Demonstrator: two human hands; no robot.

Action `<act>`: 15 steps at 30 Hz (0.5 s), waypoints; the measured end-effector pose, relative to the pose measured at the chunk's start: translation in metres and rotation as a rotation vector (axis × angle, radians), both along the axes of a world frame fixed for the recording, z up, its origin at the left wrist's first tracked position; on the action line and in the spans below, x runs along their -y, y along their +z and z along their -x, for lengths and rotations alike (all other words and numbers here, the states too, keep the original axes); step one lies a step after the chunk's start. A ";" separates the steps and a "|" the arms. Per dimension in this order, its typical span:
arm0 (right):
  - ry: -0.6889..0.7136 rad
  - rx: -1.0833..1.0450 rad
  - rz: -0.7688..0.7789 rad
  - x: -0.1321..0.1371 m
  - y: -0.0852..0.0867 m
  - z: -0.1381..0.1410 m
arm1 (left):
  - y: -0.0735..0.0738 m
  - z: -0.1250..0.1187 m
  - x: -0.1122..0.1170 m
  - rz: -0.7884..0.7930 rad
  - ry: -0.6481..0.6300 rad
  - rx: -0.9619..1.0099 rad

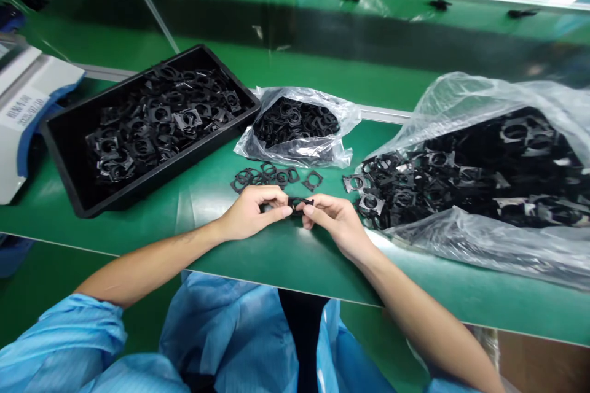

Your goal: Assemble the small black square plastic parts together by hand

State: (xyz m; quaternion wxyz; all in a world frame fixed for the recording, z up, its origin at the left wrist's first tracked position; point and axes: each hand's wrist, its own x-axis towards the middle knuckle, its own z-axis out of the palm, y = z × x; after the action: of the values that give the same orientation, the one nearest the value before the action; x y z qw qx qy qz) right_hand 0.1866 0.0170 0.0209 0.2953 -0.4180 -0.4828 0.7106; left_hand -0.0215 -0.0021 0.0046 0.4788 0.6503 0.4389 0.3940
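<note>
Both hands meet over the green table [276,258] near its front edge. My left hand [251,212] and my right hand [334,221] pinch the same small black plastic part [298,203] between their fingertips, one from each side. Just beyond them lie several loose black ring parts [271,176]. To the right, black square frames [375,193] spill from a large clear bag [488,159].
A black tray [69,135] with several black parts sits at the left. A smaller clear bag [299,126] of rings lies behind the hands. A white device [23,104] stands at the far left. A conveyor belt [322,37] runs behind the table.
</note>
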 end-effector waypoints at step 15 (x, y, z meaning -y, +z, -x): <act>0.077 0.116 -0.144 0.005 -0.001 0.001 | 0.000 -0.001 0.001 -0.109 -0.048 -0.139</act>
State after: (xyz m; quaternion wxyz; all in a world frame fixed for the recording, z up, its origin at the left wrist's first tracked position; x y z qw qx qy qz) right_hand 0.1859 0.0116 0.0201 0.2686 -0.4175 -0.5646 0.6594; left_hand -0.0209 -0.0036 0.0041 0.4202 0.7115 0.4333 0.3597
